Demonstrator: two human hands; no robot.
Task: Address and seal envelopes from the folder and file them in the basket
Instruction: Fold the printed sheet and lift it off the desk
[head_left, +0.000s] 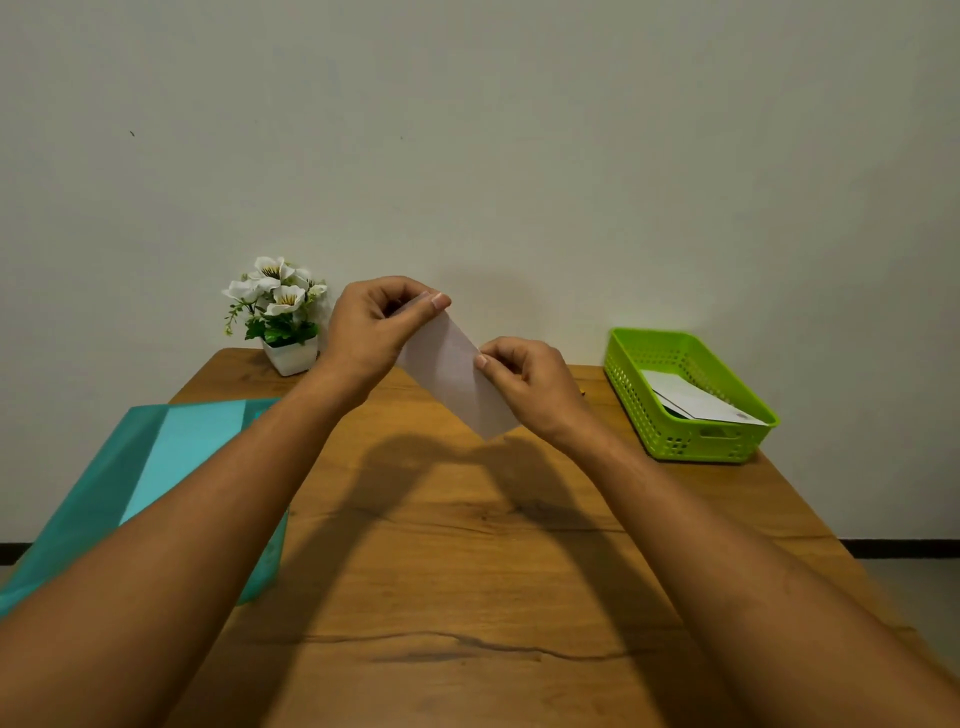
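Wooden table (457, 582) nearest | white envelope (451, 375) held above its middle, long axis far-left to near-right | left hand (374, 327) pinches the far end, right hand (527, 387) pinches the right edge | green basket (696, 448) far right, closer to the right hand, probably the one to file.

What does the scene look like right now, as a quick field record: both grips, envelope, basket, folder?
left grip: pinches the white envelope at its upper end
right grip: pinches its right edge
envelope pose: tilted, held above the wooden table
green basket: right side of the table, white mail inside, count unclear
teal folder: left side of the table
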